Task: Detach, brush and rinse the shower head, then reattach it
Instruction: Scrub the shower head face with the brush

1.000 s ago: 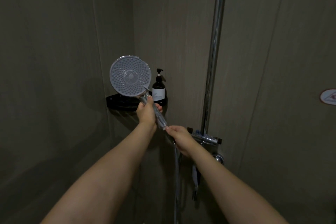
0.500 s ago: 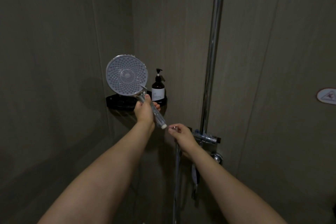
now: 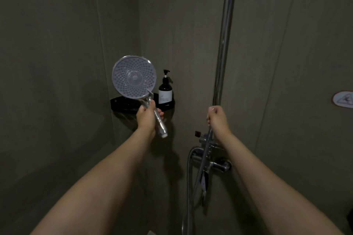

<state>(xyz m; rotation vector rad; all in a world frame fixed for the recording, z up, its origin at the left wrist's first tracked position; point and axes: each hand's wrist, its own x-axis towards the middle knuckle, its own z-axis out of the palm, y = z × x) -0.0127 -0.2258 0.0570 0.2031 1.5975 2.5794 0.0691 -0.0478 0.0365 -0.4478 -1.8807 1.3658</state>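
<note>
Your left hand (image 3: 146, 115) grips detached shower head (image 3: 134, 77) handle, frame centre; right hand (image 3: 216, 115) clutches hose (image 3: 198, 175) end, fingers hiding fitting.

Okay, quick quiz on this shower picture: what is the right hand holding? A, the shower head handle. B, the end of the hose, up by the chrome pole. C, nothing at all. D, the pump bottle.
B: the right hand grips the end of the hose near the chrome pole, while the left hand holds the detached shower head.
</note>
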